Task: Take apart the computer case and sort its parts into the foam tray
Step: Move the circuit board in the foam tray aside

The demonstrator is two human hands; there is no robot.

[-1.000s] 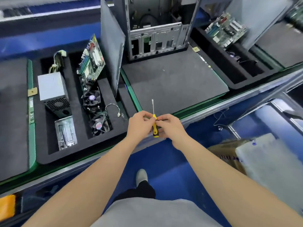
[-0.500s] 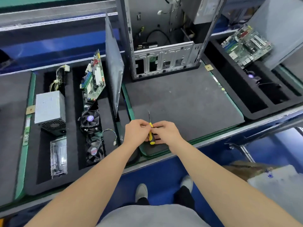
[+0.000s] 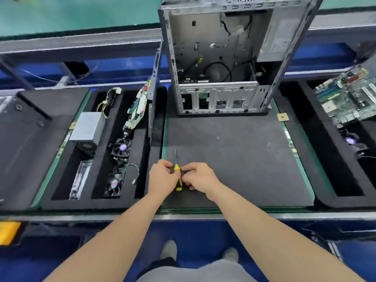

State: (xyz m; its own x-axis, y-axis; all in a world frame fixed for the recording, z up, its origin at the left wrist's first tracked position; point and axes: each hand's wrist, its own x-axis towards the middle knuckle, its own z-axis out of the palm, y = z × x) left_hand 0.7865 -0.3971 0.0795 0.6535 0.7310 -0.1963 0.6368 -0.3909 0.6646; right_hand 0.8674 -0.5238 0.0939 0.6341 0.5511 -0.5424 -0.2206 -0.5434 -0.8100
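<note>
**Two hands, one screwdriver**

Gripping a small screwdriver with both hands, low over the dark mat. Left hand curled round the yellow and black handle from one side. Right hand on it from the other side, fingers bent tight round the handle. Thin metal tip sticking out above the hands, pointing away from the person. Hard to tell if the handle's end touches the mat.

Straight ahead of the grip, well past the tip: the computer case, standing up at the far edge of the mat, open side facing the person. Inside it, up in the right corner, a grey box.

Just to the left of the grip: the foam tray, black, with long slots. In the slot closest to the left hand, the flat side panel, standing on its edge. One slot further left, a fan close to the person, a second fan beyond it, and a green circuit board leaning up beyond that. Further left again, a shiny metal part at the near end, a grey power box beyond it, and a bunch of wires at the far end.

Far to the right of the grip, past the mat: another black tray with a second circuit board in it.

Below the grip: shoes on a blue floor.
</note>
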